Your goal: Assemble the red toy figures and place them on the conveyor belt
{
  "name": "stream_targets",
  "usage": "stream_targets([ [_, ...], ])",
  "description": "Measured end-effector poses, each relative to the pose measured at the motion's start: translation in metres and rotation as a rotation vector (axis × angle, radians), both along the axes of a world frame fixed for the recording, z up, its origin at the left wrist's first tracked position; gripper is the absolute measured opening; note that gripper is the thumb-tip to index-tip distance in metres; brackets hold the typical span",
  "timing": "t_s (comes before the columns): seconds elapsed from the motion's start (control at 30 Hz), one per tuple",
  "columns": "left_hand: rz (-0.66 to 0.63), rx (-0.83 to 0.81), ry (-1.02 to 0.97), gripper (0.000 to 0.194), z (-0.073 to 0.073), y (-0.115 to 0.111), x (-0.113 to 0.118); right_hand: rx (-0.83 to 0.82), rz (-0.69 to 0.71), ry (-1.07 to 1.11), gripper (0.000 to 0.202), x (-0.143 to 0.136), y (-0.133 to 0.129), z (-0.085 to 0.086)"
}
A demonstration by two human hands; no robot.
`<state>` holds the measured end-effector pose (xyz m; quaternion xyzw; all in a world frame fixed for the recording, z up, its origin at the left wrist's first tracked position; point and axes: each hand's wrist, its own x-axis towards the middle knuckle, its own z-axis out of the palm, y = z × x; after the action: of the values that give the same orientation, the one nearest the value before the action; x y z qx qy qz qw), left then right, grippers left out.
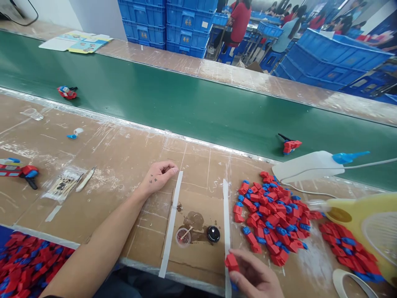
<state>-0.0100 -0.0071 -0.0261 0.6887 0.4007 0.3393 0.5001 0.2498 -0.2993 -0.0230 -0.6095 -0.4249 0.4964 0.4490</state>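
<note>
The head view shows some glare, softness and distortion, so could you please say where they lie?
Head view: pale sheen on the green belt and small highlights on the black round container; head view, upper right: the blue crates look slanted and stretched, the person in red soft; head view, foreground: the red piece in the right hand reads fairly clearly.
</note>
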Motion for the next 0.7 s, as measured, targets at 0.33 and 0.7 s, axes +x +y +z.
stream_targets([
  [0.33, -0.001, -0.006, 0.0, 0.026, 0.003, -0.001, 0.001, 0.4, 0.003, -0.688, 0.019, -0.013, 0.027, -0.005],
  [0.7, -0.001, -0.01, -0.005, 0.025, 0.003, -0.002, 0.002, 0.375, 0.044, -0.663, 0.017, -0.019, 0.027, -0.009],
])
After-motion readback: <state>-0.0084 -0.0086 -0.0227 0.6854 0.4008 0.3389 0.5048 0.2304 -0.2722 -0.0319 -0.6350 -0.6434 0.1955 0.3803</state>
